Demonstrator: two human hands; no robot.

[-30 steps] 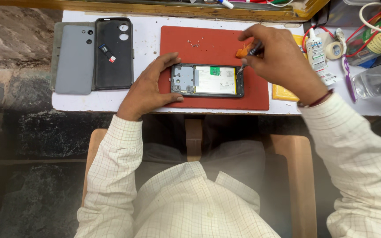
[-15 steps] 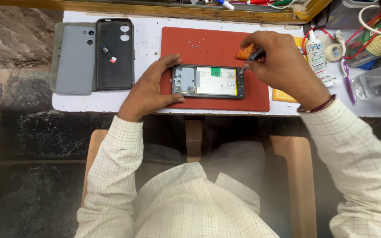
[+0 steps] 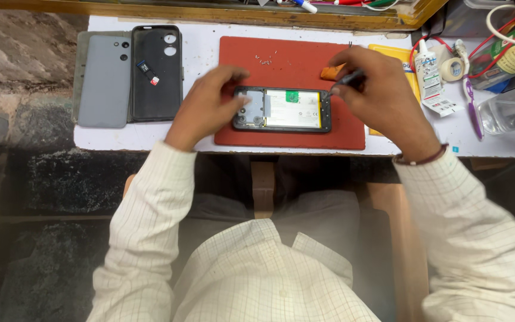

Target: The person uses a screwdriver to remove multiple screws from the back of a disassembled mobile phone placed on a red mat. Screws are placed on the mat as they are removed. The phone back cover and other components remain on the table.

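At two o'clock on the white table (image 3: 210,134), a clear plastic tub (image 3: 511,107) lies near a glue bottle (image 3: 429,68) and a tape roll (image 3: 452,69); what the tub holds cannot be told. An opened phone (image 3: 282,109) lies on the red mat (image 3: 293,65). The left hand (image 3: 207,101), at its nine o'clock, presses loosely curled fingers on its end. The right hand (image 3: 379,98), at three o'clock, is closed around a screwdriver (image 3: 344,79) whose tip meets the phone's corner.

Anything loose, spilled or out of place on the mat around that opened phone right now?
Yes: tiny loose screws lie scattered on the red mat above the opened phone, uncontained and close to the left hand. The right hand holds an orange-handled screwdriver at the phone's corner. Nothing looks spilled.
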